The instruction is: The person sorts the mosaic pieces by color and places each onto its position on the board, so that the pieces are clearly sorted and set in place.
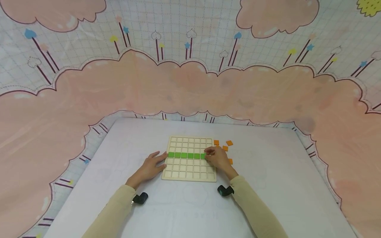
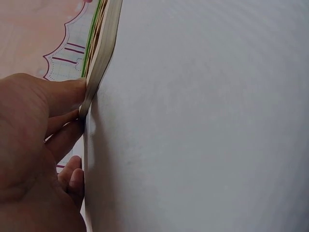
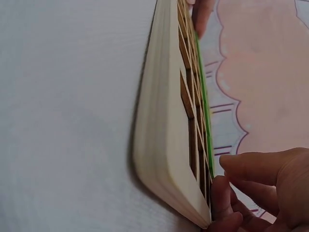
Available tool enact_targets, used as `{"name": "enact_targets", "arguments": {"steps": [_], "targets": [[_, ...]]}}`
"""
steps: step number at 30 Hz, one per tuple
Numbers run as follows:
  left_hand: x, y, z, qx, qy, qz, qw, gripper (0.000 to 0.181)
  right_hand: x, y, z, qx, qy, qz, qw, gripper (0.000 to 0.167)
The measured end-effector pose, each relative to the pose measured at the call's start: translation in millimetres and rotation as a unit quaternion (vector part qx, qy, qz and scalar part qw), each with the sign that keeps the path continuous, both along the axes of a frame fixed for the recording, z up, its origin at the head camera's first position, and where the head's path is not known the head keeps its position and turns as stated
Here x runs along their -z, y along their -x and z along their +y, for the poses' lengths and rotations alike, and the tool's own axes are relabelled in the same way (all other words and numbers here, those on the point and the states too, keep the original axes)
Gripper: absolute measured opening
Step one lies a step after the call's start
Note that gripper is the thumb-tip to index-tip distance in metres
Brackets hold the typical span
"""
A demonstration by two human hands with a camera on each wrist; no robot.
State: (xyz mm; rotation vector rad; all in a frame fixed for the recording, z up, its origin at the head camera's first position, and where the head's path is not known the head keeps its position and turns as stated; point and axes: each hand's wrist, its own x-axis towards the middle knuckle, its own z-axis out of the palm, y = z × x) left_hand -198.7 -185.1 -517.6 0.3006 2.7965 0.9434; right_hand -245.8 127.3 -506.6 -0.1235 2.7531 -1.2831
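A pale wooden grid board lies on the white table, its square cells crossed by a row of green tiles. At the board's left edge, my left hand rests its thumb and fingers against the rim, spread apart. The left wrist view has the thumb touching the board's side. My right hand is over the right end of the green row, partly covering it. In the right wrist view, its thumb and fingers are loosely bent close to the green row, with no tile visible between them.
Several orange tiles lie scattered on the table just right of the board, one partly behind my right hand. White table surface extends around the board. A patterned pink and white cloth rises beyond the table.
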Motion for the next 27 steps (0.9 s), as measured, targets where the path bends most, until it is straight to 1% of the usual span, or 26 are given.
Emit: {"name": "enact_targets", "arguments": {"steps": [3,8,13,17,20,22,27], "targets": [[0.6,0.2,-0.2,0.0,0.003,0.002,1.0,0.057,-1.6,-0.6,0,0.001,0.004,0.002,1.0,0.02],[1.5,0.4,0.3,-0.005,0.003,-0.011,0.9999,0.058,-7.2,-3.1,4,0.001,0.01,0.006,0.9999,0.019],[0.7,0.9,0.8,-0.007,0.001,-0.015,0.9999,0.058,-16.3,-5.5,12,0.003,0.033,0.014,0.9993,0.017],[-1.1,0.2,0.1,-0.007,-0.001,-0.014,0.9999,0.058,-21.5,-7.0,18,-0.001,0.022,0.032,0.9992,0.018],[-0.9,-0.6,0.0,-0.006,0.002,-0.014,0.9999,0.057,-24.0,-8.5,23,-0.004,0.013,0.035,0.9993,0.02],[0.2,-0.8,0.2,-0.005,0.004,-0.012,0.9999,0.057,-24.7,-9.2,27,-0.006,0.013,0.033,0.9994,0.02],[2.3,-2.3,0.1,-0.009,0.003,-0.012,0.9999,0.057,-25.9,-11.8,34,-0.01,0.014,0.042,0.999,0.018]]}}
